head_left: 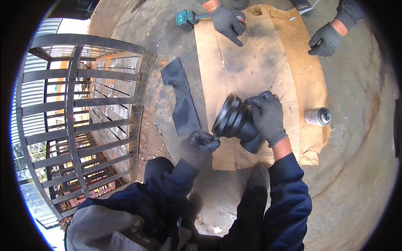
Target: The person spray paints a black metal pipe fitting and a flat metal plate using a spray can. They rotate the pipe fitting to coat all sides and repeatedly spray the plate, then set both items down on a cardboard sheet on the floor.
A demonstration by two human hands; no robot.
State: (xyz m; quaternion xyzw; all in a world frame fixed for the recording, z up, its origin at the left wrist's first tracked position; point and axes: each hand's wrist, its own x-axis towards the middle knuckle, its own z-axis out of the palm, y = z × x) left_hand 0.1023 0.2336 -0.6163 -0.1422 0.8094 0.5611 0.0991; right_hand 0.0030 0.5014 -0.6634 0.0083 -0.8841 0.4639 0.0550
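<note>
A black ribbed rubber hose [239,122], with a wide round mouth and a short side stub, is held tilted above a flattened cardboard sheet [259,71]. My right hand [267,116], in a dark grey glove, grips its upper right side with curled fingers. At the lower edge of the wide mouth, my gloved left hand [199,144] is closed in a pinch. A thin, pale sliver shows between those fingertips and the rim; its kind cannot be made out. The hose's underside is hidden.
A co-worker's gloved hands [228,24] reach in from the far side over the cardboard. Near them lies a green and black power tool [185,20]. A spray can [318,116] lies at right, a black flat sheet [181,98] at left. A slatted metal frame [75,113] stands far left.
</note>
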